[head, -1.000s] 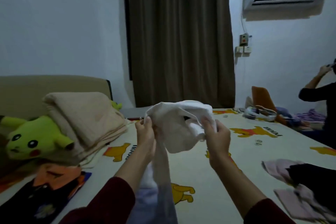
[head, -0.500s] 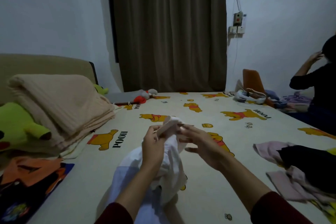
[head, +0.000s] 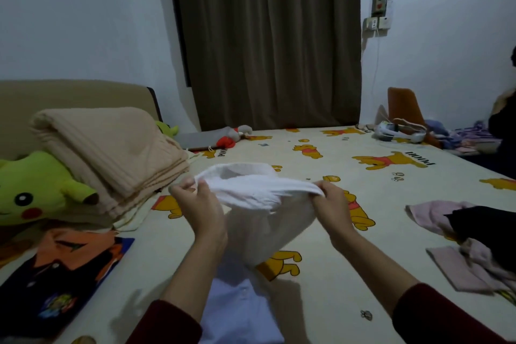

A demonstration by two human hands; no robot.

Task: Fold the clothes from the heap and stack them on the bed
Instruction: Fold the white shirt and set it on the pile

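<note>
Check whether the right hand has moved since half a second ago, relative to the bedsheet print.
Yes. The right hand has swung out to the person's right, stretching the white cloth garment, and now covers the bear printed on the cream bedsheet.

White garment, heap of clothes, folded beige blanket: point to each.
white garment (head: 252, 190), head view, stretched top edge
heap of clothes (head: 480, 227), head view, black piece
folded beige blanket (head: 111, 148), head view, top face

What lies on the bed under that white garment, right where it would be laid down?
A pale blue shirt lies on the bed below the white garment, which both the left hand and right hand hold up. Nothing else visible lies there.
</note>
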